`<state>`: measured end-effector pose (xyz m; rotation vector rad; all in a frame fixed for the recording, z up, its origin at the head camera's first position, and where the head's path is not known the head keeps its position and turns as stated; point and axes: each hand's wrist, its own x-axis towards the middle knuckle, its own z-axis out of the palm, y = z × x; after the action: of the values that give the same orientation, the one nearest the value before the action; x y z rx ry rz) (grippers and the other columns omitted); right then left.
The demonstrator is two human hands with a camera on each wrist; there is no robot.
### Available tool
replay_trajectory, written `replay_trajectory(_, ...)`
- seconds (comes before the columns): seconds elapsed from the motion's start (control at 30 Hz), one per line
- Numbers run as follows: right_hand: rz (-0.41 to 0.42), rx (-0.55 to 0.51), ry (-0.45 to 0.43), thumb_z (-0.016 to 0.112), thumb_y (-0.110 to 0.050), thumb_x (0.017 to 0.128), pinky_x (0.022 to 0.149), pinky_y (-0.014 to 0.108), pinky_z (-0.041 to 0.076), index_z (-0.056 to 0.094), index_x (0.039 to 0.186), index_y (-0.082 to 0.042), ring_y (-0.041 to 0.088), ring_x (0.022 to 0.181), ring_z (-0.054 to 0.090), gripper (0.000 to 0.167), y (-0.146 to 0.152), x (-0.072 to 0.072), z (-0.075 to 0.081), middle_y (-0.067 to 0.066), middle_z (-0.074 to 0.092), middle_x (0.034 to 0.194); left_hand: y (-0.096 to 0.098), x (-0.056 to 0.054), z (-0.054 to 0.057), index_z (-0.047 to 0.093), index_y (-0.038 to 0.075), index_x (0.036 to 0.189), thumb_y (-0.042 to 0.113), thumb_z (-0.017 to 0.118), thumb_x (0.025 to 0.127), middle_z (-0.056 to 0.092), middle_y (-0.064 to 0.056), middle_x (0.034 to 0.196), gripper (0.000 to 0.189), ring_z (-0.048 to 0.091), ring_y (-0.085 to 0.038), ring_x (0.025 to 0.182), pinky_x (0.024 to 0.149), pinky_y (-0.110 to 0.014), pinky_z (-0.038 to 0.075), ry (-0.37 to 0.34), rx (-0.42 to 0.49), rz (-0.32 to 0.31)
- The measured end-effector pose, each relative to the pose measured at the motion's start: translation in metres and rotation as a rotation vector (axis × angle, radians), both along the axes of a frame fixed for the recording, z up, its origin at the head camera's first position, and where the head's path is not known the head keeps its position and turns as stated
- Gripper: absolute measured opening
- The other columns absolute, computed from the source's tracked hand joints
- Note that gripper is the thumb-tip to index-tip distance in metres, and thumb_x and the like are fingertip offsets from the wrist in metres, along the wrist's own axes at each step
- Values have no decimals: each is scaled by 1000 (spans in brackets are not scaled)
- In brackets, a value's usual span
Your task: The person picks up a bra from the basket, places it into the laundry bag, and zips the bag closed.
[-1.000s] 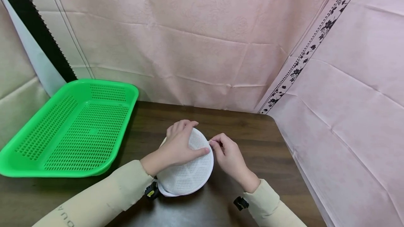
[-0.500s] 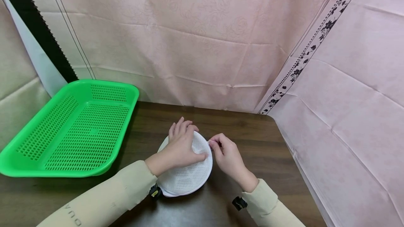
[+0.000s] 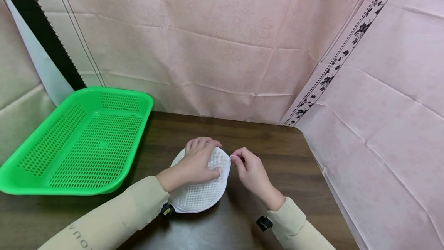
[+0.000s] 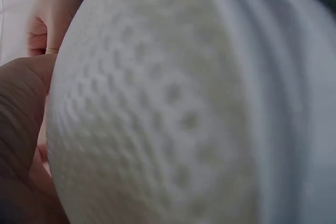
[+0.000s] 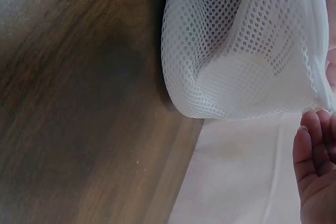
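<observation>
A white mesh laundry bag, with a round top and a zip along its rim, stands on the wooden table. Across its top lies my left hand, fingers bent over the far rim and thumb on the mesh, holding it. My right hand pinches a small piece at the rim's right side, likely the zip pull, mostly hidden by the fingertips. In the right wrist view the bag's see-through mesh side bulges over the table beside my right fingers. Blurred mesh fills most of the left wrist view.
To the left on the table stands a large green plastic basket with slotted walls. Pale cloth hangs behind the table, and more cloth runs along the right side. The table has a dark wood-grain top.
The left fingers lifted and spread, then came back down over the far rim. The left thumb and the bag have shifted slightly left, drawing the rim to a point at the right hand's pinch.
</observation>
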<state>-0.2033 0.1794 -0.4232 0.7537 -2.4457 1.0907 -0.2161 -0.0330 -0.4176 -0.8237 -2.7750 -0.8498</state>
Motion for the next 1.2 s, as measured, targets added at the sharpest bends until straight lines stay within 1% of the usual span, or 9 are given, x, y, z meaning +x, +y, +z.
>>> replay_trajectory(0.2, 0, 9, -10, 64, -9, 93, 62, 26, 49, 60, 94, -12, 8, 72, 56, 5, 4, 0, 0, -1, 62, 83, -1, -1, -4, 54, 18, 127, 37, 70, 77, 48, 1, 120, 56, 38, -25, 118, 103, -48, 18, 132, 32, -119)
replay_trajectory(0.33, -4, 24, -5, 61, -11, 95, 62, 26, 49, 60, 94, -7, 9, 71, 56, 5, 7, -2, 5, 1, 61, 82, 1, -1, -2, 54, 17, 126, 39, 71, 79, 49, 4, 114, 55, 41, -21, 110, 100, -47, 23, 167, 40, -143)
replay_trajectory(0.47, -17, 32, 42, 60, -10, 96, 62, 26, 48, 61, 93, -7, 8, 71, 55, 4, 9, -7, 21, -3, 60, 82, 8, 2, 5, 52, 14, 128, 40, 72, 80, 49, 4, 112, 57, 42, -18, 104, 96, -45, 26, 145, 77, -103)
replay_trajectory(0.57, -23, 37, 83, 63, -7, 94, 61, 27, 47, 62, 93, -10, 8, 69, 53, 4, 8, -9, 35, -4, 59, 82, 14, 5, 14, 52, 13, 128, 41, 73, 78, 50, 2, 111, 61, 43, -19, 102, 92, -43, 29, 131, 112, -18)
replay_trajectory(0.7, -15, 79, 57, 63, -11, 94, 62, 27, 47, 63, 93, -11, 7, 69, 53, 1, 6, -11, 34, -6, 60, 83, 18, 7, 12, 55, 13, 125, 40, 73, 75, 51, -1, 107, 59, 45, -23, 102, 91, -44, 31, 85, 99, 73)
replay_trajectory(0.83, -3, 109, -5, 65, -10, 93, 64, 27, 49, 63, 93, -12, 7, 72, 55, 3, 7, -9, 18, -7, 60, 84, 15, 6, -4, 56, 15, 125, 39, 71, 77, 53, -1, 113, 56, 44, -24, 110, 96, -47, 29, 25, 38, 52)
replay_trajectory(0.93, -4, 103, -18, 67, -7, 91, 65, 26, 50, 64, 93, -12, 7, 73, 56, 6, 8, -8, 11, -7, 61, 84, 13, 4, -11, 56, 18, 126, 42, 69, 82, 53, 2, 119, 52, 43, -23, 115, 97, -47, 27, 17, 35, 15)
replay_trajectory(1.03, 1, 93, -11, 68, -7, 90, 67, 27, 51, 65, 95, -11, 8, 75, 57, 6, 7, -7, 11, -6, 61, 86, 13, 3, -10, 59, 20, 124, 44, 66, 88, 55, 4, 117, 44, 44, -22, 115, 99, -47, 26, 25, 79, -2)
replay_trajectory(1.2, 17, 83, 18, 68, -7, 90, 71, 28, 52, 67, 97, -11, 8, 81, 59, 8, 6, -5, 10, -5, 63, 90, 13, 1, -5, 68, 18, 111, 33, 64, 93, 60, 6, 106, 23, 51, -22, 108, 100, -47, 28, 77, 176, -18)
